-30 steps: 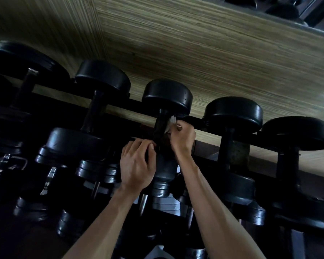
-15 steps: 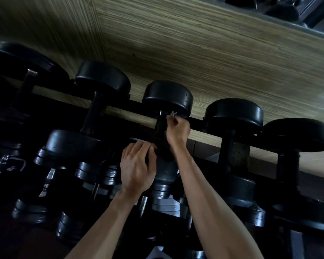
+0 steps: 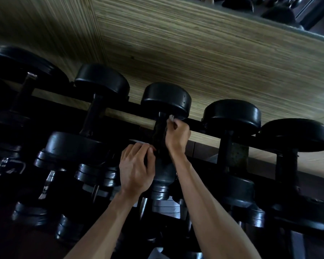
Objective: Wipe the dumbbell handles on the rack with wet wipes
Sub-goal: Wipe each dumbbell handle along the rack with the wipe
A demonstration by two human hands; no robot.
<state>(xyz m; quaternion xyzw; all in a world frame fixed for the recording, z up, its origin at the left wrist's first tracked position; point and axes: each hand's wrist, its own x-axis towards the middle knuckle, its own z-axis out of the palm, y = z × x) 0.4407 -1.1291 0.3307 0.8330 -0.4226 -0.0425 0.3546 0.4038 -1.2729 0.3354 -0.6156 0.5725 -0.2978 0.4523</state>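
Note:
A black dumbbell [image 3: 166, 99] lies in the middle of the top row of the rack [image 3: 197, 125], its dark handle [image 3: 159, 131] running toward me. My right hand [image 3: 177, 136] grips the upper end of that handle, just under the far head. It is closed on a white wet wipe [image 3: 171, 117], of which only a small corner shows above the fingers. My left hand [image 3: 135, 169] sits lower, beside the near end of the handle. Its fingers curl over a flat dark pack with a pale edge [image 3: 138, 142]; what the pack is stays unclear.
More black dumbbells flank it: two on the left [image 3: 101, 81] and two on the right [image 3: 232, 114]. Lower tiers hold several smaller dumbbells and plates [image 3: 94, 176]. A striped wooden wall [image 3: 213, 62] stands close behind the rack.
My right hand has slid up the handle toward the far head, and less of the wipe shows. My left hand has barely moved.

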